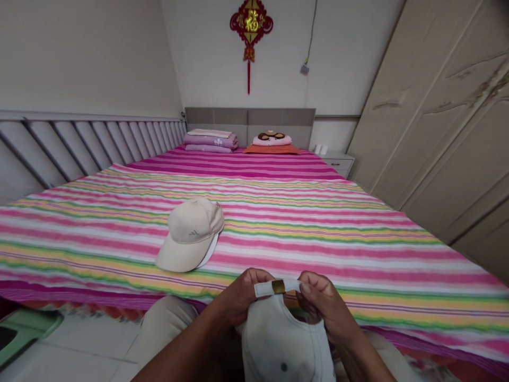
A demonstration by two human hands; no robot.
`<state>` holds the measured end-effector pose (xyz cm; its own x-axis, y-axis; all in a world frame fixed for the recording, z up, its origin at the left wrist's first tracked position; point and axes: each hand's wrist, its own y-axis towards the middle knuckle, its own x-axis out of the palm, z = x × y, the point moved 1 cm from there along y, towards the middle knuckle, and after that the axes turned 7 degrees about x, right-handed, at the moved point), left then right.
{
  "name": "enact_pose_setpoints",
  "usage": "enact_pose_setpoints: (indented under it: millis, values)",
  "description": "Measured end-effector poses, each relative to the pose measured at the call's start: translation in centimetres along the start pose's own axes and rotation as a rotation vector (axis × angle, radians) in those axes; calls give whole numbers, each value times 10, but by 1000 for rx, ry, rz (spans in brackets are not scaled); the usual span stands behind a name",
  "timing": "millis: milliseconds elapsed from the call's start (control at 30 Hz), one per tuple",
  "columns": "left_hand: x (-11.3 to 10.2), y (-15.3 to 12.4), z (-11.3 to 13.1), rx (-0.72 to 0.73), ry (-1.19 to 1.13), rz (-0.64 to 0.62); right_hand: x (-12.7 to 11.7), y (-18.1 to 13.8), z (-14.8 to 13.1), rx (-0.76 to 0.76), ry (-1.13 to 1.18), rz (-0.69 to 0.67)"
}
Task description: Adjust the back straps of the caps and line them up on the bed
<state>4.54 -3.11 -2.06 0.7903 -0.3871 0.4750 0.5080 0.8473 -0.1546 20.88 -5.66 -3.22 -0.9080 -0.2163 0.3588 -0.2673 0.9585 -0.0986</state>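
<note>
A pale, whitish baseball cap (284, 339) hangs between my hands above my lap, its back strap with a brass-coloured buckle turned up toward me. My left hand (242, 294) is closed on the left end of the strap. On the other side, my right hand (320, 297) pinches the strap's right end, thumb on top. The cap's brim is out of sight. On the bed, ahead and to the left, rests a cream baseball cap (191, 225) with a small logo; a white edge, maybe another brim, shows beneath it.
A striped sheet (318, 212) covers the bed. Folded bedding (210, 142) and a pink pillow-like item (272, 140) lie by the headboard (282, 119). A metal railing (99, 143) runs along the left, a wardrobe (441, 122) along the right. A green stool (29, 331) stands at lower left.
</note>
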Motion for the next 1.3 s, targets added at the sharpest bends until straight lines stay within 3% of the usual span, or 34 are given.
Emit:
enact_pose_setpoints:
  millis: [333,1000,1133,1300]
  values:
    - [3,1,-4,-18,-68,75,2,0,4,0,25,12]
    - [-3,5,-13,100,-174,-57,2,3,3,-7,-24,55]
    - [-11,7,-20,167,-222,-41,2,5,0,-14,122,106]
    - [-18,7,-18,270,-261,19,1,11,-6,-57,397,280]
